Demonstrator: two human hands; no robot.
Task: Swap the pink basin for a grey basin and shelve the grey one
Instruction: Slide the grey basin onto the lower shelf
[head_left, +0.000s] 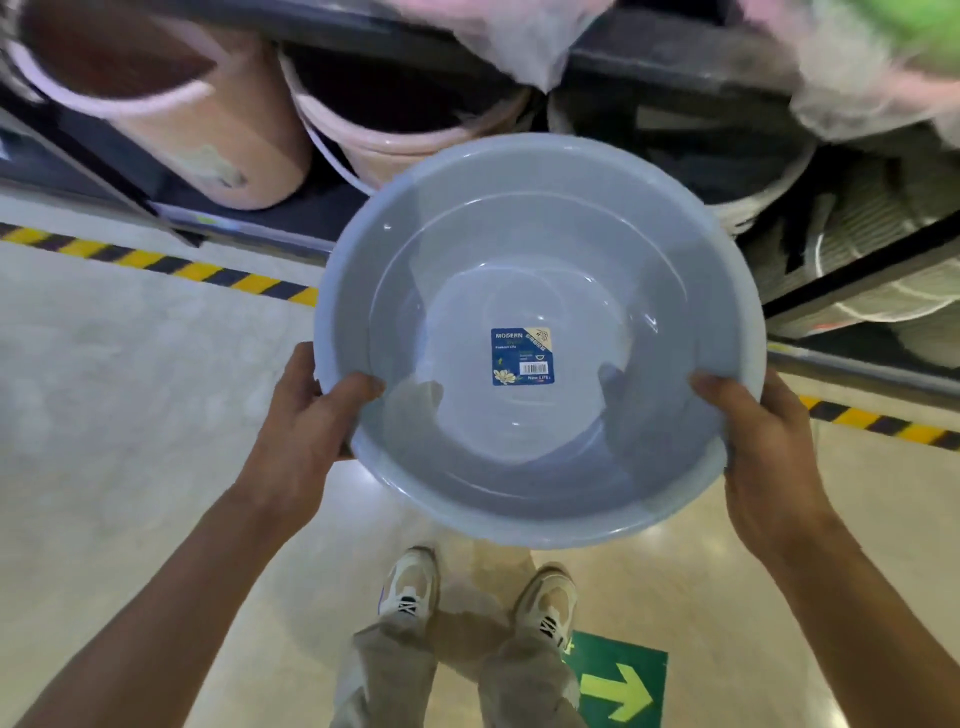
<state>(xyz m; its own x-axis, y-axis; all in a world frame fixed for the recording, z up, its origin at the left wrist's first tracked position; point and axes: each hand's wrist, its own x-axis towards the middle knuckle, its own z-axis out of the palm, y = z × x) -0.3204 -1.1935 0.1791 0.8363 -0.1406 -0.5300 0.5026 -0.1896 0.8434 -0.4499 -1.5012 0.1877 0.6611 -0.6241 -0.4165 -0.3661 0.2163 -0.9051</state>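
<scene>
A round grey basin (540, 249) with a blue label stuck in its bottom fills the middle of the head view, mouth facing me. My left hand (311, 415) grips its lower left rim, thumb over the edge. Gripping the lower right rim is my right hand (753, 441), thumb inside. The basin hangs in the air in front of a low dark shelf (291, 218). No pink basin is visible as such; pink tubs lie on the shelf behind.
Pink buckets (228, 140) (395, 140) lie on their sides on the shelf at the upper left. Grey woven baskets (852, 228) fill the shelf at right. Plastic-wrapped goods (519, 36) hang above. Yellow-black floor tape (156, 265) runs along the shelf; my shoes (410, 587) stand below.
</scene>
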